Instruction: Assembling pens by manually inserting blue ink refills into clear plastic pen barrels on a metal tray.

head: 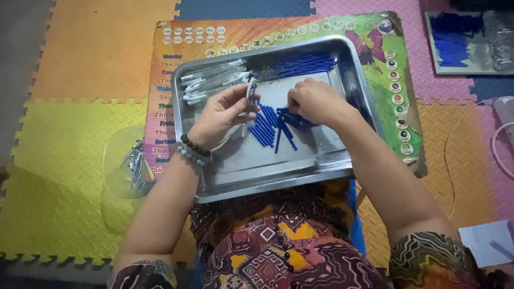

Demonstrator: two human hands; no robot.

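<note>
The left hand point(222, 112) is closed around a slim white plastic pen barrel point(249, 101), held upright over a shallow rectangular steel tray point(267, 176). The right hand point(316, 100) is pressed, fingers curled, onto a loose heap of short blue pen refills point(267, 127) lying mid-tray; whether one is pinched cannot be told. More white barrels point(211, 80) are stacked in the tray's far left corner.

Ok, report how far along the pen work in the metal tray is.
Done: white pens piled at the tray back. In hand: left hand holds a white pen barrel; right hand picks among loose blue pieces. Left: those, plus the blue row behind.
</note>
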